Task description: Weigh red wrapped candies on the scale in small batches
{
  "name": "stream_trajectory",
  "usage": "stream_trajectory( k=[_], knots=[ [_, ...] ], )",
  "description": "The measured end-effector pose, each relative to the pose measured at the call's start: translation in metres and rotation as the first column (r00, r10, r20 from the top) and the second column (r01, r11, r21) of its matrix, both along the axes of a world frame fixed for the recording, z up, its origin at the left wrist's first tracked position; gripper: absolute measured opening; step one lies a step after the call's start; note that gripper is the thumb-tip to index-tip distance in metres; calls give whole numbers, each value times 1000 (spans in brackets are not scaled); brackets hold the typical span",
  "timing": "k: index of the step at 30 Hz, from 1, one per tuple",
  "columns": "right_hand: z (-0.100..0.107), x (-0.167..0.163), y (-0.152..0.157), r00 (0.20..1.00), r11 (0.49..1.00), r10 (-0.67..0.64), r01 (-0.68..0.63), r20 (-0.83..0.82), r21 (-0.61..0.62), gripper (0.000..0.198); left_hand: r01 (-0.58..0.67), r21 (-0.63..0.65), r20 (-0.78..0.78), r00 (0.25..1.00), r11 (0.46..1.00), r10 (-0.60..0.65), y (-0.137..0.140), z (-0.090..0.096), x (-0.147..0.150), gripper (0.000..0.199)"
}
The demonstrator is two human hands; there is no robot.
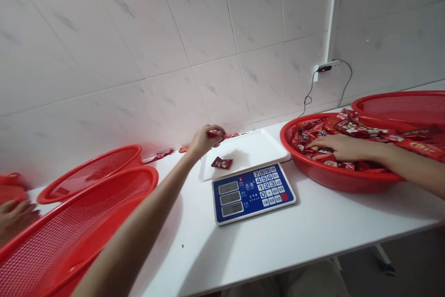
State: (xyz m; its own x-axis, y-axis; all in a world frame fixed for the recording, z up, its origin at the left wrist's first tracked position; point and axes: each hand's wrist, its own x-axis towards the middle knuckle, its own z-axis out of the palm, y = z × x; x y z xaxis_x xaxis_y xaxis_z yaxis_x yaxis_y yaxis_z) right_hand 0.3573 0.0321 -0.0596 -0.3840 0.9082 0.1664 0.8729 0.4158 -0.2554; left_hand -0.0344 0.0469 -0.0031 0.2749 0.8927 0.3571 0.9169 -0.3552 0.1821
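My left hand (pixel 205 142) is raised over the left back part of the white scale tray (pixel 262 146), its fingers closed on a small red packet (pixel 215 134). One dark red snack packet (pixel 221 163) lies on the tray below that hand. In front of the tray is the blue keypad and display panel of the weighing scale (pixel 252 192). My right hand (pixel 339 147) reaches into a red basket (pixel 330 181) heaped with red snack packets (pixel 354 126). Its fingers are stretched over the packets and touch them; the fingertips are partly hidden.
Two red mesh baskets, a nearer one (pixel 45 227) and a farther one (pixel 97 169), stand left. Another red basket (pixel 399 102) is behind the filled one. Loose packets (pixel 162 155) lie along the tiled wall. A cable runs from a socket (pixel 327 69). Another person's hand (pixel 15 220) shows far left.
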Motion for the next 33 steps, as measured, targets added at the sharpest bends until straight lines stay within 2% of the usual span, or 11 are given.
stream_trajectory(
  k=[1,3,4,8,10,13,17,21,24,30,33],
  knots=[
    [1,1,0,1000,999,14,-14,13,-37,54,25,-7,-44,999,1000,-25,-5,6,-5,10],
    [0,4,2,998,990,56,-54,12,-127,53,62,-39,-142,988,997,-67,-13,13,-14,11],
    [-1,5,4,999,992,45,-45,-9,-122,49,70,-59,-188,979,996,-80,-16,14,-16,12],
    [-5,7,9,997,990,35,-44,-70,-131,39,65,-145,-300,948,987,-107,-14,1,-15,7],
    [-4,5,8,998,988,28,-37,-65,-147,40,66,-188,-319,939,980,-125,-11,-11,-13,7],
    [-1,2,5,999,989,17,-21,-28,-145,51,87,-235,-310,937,968,-160,-12,-22,-13,20],
    [-1,1,5,1000,984,-24,24,1,-177,66,108,-288,-287,938,952,-194,-20,-22,-16,35],
    [-3,3,5,1000,983,-25,27,14,-182,72,118,-335,-287,932,935,-220,-19,-22,-16,37],
    [-1,1,4,1000,983,-19,23,24,-183,74,139,-317,-274,934,938,-231,-16,-26,-14,36],
    [4,-6,-7,997,978,-67,75,49,-193,78,153,-198,-214,957,968,-195,-23,-39,-14,32],
    [3,-7,-7,990,979,-118,128,71,-161,82,106,-141,-141,982,984,-126,-27,-31,-23,33]
  ],
)
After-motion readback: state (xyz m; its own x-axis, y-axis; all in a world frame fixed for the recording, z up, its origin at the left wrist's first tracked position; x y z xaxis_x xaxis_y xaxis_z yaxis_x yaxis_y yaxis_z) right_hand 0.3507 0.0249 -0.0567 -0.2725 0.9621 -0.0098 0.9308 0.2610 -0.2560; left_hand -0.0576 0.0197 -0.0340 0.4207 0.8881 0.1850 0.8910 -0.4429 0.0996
